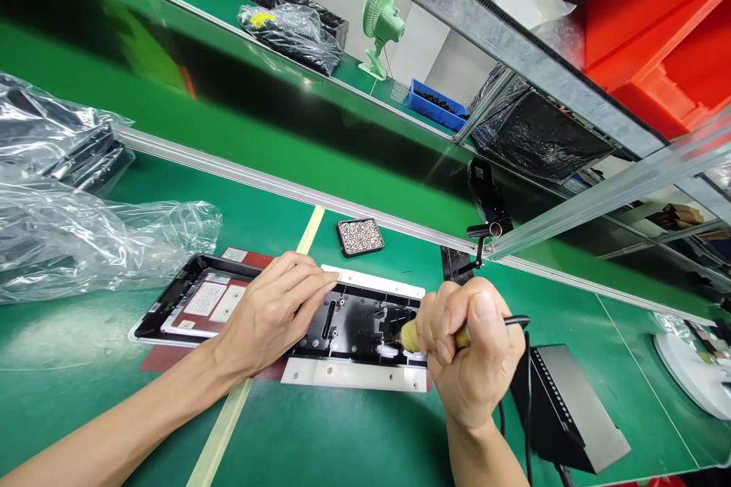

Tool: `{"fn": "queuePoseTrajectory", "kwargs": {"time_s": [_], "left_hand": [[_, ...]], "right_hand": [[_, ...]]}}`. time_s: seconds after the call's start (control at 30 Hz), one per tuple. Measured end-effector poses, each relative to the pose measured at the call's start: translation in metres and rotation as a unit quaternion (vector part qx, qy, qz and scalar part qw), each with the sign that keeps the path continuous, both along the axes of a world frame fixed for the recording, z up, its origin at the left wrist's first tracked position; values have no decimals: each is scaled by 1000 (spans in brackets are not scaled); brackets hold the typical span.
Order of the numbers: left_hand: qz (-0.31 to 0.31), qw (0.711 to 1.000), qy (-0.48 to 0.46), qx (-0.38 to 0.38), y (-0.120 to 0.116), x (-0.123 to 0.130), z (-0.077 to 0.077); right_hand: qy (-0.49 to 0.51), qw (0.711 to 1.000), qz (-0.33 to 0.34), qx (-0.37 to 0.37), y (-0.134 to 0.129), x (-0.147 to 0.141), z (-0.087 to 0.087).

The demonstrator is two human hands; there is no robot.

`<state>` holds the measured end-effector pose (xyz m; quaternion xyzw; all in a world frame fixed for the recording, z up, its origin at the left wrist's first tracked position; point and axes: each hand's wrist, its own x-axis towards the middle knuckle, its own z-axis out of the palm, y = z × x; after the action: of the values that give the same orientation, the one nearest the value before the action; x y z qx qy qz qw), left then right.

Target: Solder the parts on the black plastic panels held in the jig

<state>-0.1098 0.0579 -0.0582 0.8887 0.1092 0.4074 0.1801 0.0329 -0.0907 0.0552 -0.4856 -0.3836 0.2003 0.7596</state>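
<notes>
My right hand (471, 346) is wrapped in a fist around a corded tool with a yellow handle (410, 336). The tool's tip points down and left at the right part of a black plastic housing (351, 323); its exact contact point is hard to make out. That housing lies between two white strips (357, 375) with small holes. My left hand (277, 308) rests across the housing's left end, fingers stretched out and close together. Partly under my left wrist is another black tray-like shell (171, 297) with labels inside. Behind the housing sits a small black dish (360, 237) of tiny silvery parts.
Clear plastic bags (91, 243) with black parts lie at the left. A grey and black box (576, 403) and black cables (528, 411) are right of my right hand. A metal rail (285, 186) runs behind, with a black bracket (485, 202) on it.
</notes>
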Motion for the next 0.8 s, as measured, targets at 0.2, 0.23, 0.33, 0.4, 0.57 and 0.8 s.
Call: {"fn": "queuePoseTrajectory", "kwargs": {"time_s": [0.2, 0.23, 0.33, 0.4, 0.57, 0.8], "left_hand": [[-1, 1000, -4, 5, 0, 0, 0], [-1, 1000, -5, 4, 0, 0, 0], [-2, 1000, -3, 1, 1, 0, -1], [-1, 1000, -3, 0, 1, 0, -1], [-4, 1000, 0, -6, 1, -1, -2], [-6, 1000, 0, 4, 1, -1, -1]], "right_hand": [[2, 1000, 4, 3, 1, 1, -2], [1, 1000, 3, 3, 0, 1, -2], [-4, 1000, 0, 4, 0, 1, -2], [-6, 1000, -1, 2, -1, 1, -1], [2, 1000, 0, 1, 0, 1, 0], [-2, 1000, 4, 5, -1, 1, -5]]}}
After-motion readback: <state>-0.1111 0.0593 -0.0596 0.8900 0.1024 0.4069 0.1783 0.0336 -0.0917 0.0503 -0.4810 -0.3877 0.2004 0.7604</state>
